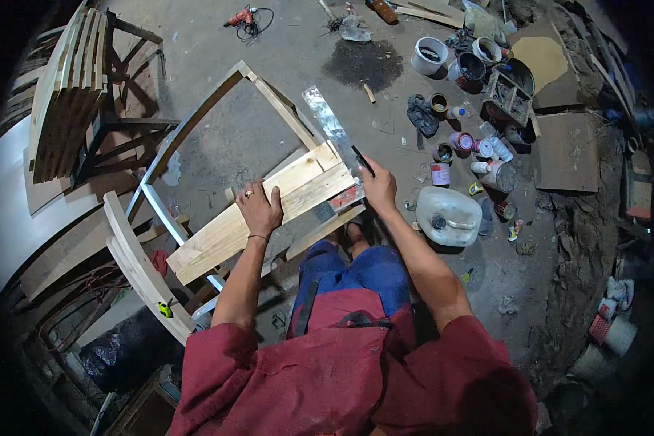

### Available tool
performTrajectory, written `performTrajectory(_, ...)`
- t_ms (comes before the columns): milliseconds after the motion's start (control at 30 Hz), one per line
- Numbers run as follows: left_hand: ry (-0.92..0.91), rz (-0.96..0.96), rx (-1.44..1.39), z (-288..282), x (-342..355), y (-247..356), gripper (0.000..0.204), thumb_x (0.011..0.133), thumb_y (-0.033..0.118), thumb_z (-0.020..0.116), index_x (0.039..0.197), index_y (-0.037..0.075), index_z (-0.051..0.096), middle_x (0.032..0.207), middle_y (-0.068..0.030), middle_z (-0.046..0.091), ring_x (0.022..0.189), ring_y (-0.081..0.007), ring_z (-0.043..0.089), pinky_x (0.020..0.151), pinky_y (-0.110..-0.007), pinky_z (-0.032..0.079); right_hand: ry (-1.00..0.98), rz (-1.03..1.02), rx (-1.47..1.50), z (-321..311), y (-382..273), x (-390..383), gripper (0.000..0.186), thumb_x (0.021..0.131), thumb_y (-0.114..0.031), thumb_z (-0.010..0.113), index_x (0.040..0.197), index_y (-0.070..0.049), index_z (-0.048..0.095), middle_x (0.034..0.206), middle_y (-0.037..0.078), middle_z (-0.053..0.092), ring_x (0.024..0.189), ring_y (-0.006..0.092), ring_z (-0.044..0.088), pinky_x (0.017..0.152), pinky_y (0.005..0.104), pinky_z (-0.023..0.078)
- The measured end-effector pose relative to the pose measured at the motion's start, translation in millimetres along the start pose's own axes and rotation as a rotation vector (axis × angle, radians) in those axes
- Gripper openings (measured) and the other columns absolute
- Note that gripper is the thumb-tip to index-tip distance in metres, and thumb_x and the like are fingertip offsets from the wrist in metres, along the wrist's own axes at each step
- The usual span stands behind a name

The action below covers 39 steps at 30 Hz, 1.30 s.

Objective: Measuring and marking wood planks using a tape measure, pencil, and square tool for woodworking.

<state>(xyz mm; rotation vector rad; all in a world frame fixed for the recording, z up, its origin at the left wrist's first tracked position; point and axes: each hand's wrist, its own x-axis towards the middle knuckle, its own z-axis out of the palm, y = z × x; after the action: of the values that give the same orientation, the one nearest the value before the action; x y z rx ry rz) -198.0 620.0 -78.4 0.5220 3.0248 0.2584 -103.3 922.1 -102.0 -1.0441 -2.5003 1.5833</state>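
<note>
Two pale wooden boards [215, 238] lie side by side in front of me, slanting up toward the right. My left hand [261, 211] rests on them with its thumb spread, a ring on one finger. At the boards' far right end, a shiny flat metal blade [327, 120], like a square or straightedge, runs across them. My right hand [380, 190] is closed around a slim black pen-like stick [362, 160] beside that blade; its tip is too small to make out. A red-marked metal piece [347, 198] shows by the boards' lower edge.
A frame of narrow bars [168, 149] stands under and beyond the boards. Curved planks [142, 269] lean at left, with a yellow-green tape measure [165, 309] on them. Paint cans and buckets [430, 56] and a white jerrycan [449, 216] stand right. A red power tool [240, 17] lies far off.
</note>
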Motion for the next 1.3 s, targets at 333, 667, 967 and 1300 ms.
performTrajectory(333,-0.051,-0.023,0.014,4.7,-2.9,-4.0,0.057,0.101,0.044,0.060,0.136,-0.001,0.057,0.128,-0.0241,0.062,0.126,-0.0409,0.054,0.114,-0.056,0.030,0.036,-0.079,-0.032,8.5,1.2,-2.8,0.035,0.098,-0.016,0.069,0.133,-0.018,0.074,0.123,0.018,0.075,0.110,0.0360,0.074,0.091,0.0389,0.056)
performTrajectory(667,-0.020,0.108,-0.005,0.8,-3.8,-13.0,0.057,0.102,0.043,0.059,0.142,0.003,0.055,0.127,-0.0206,0.064,0.122,-0.0391,0.054,0.111,-0.059,0.031,0.101,-0.171,-0.145,17.3,-1.9,-10.1,0.046,0.092,-0.007,0.064,0.136,-0.016,0.072,0.109,0.015,0.073,0.103,0.0376,0.068,0.089,0.0466,0.054)
performTrajectory(967,-0.003,0.096,0.003,6.3,-6.1,-12.9,0.053,0.101,0.048,0.061,0.138,0.009,0.063,0.123,-0.0166,0.065,0.120,-0.0360,0.055,0.108,-0.055,0.035,0.018,-0.034,-0.004,11.0,20.1,0.4,0.034,0.102,-0.015,0.067,0.135,-0.008,0.071,0.113,0.021,0.078,0.099,0.0199,0.075,0.086,0.0348,0.055)
performTrajectory(1300,0.051,0.127,-0.001,8.3,-13.5,-24.8,0.058,0.103,0.049,0.058,0.145,0.008,0.057,0.125,-0.0191,0.064,0.128,-0.0359,0.054,0.119,-0.061,0.026,0.117,-0.067,0.101,36.8,26.3,-103.8,0.034,0.101,-0.019,0.068,0.131,-0.004,0.071,0.109,0.019,0.078,0.097,0.0247,0.076,0.086,0.0377,0.056)
